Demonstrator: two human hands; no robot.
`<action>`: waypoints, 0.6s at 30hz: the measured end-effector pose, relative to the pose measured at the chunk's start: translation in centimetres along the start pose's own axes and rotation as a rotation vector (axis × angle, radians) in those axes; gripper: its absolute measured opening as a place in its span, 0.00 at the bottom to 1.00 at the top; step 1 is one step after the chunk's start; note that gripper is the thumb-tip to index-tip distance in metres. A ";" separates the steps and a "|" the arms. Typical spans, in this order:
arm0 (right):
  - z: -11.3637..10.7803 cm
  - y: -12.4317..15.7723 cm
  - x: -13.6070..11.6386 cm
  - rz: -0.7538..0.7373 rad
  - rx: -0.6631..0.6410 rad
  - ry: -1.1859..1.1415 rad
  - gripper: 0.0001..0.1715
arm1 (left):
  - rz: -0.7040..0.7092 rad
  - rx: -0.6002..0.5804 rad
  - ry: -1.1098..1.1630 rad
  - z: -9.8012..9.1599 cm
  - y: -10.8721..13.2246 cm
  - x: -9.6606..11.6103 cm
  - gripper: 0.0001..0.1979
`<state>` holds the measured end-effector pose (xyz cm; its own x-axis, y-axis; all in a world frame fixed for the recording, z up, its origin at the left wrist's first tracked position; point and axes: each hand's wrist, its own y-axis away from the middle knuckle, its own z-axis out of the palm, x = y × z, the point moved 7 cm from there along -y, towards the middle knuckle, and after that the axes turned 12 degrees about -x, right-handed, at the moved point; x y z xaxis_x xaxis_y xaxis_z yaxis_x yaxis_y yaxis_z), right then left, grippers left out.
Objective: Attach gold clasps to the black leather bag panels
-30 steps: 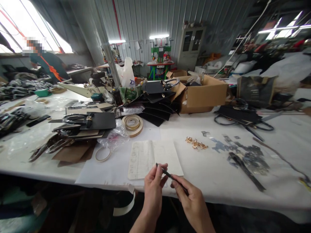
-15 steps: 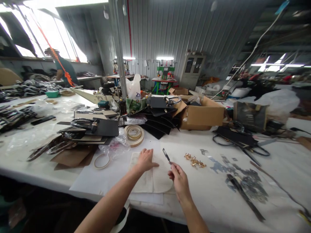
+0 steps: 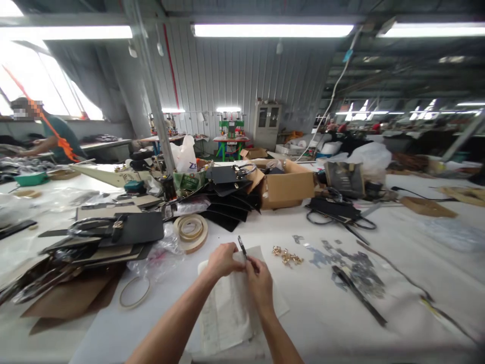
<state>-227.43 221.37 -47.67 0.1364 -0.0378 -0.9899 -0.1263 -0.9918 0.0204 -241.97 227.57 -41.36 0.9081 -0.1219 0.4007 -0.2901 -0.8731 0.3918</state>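
Observation:
My right hand (image 3: 259, 280) is closed on a thin dark pen (image 3: 242, 246) that points up and away. My left hand (image 3: 223, 259) rests on the far edge of an open notebook (image 3: 231, 308) with handwriting on its left page; its fingers are curled against the paper close to the pen. The two hands touch over the notebook, which lies on the white table (image 3: 329, 323). A small heap of gold metal fittings (image 3: 286, 256) lies just right of the hands.
Rolls of tape (image 3: 190, 231) and stacked black and brown leather pieces (image 3: 125, 232) lie left. A cardboard box (image 3: 288, 189), black bag parts (image 3: 227, 199), scattered dark scraps (image 3: 352, 265) and a long dark strip (image 3: 358, 294) sit right. A person works far left (image 3: 45, 134).
Both hands came together at the notebook's far edge, the right bringing the pen leftward to the left hand. The head lifted, showing more ceiling.

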 end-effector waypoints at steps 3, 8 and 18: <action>-1.5 0.3 -2.5 -0.087 0.021 0.014 0.25 | 0.046 0.048 0.004 -2.0 0.9 2.1 0.21; -3.5 1.8 -5.2 -0.172 0.036 0.064 0.16 | 0.179 0.064 0.155 -4.6 0.7 3.2 0.20; -7.5 7.7 -5.2 -0.320 0.124 0.272 0.33 | 0.286 -0.263 0.522 -2.6 1.1 3.8 0.31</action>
<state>-221.78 213.02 -41.37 0.4394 0.2214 -0.8706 -0.1509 -0.9372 -0.3145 -239.58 227.32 -37.26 0.5370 -0.0295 0.8430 -0.6231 -0.6876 0.3728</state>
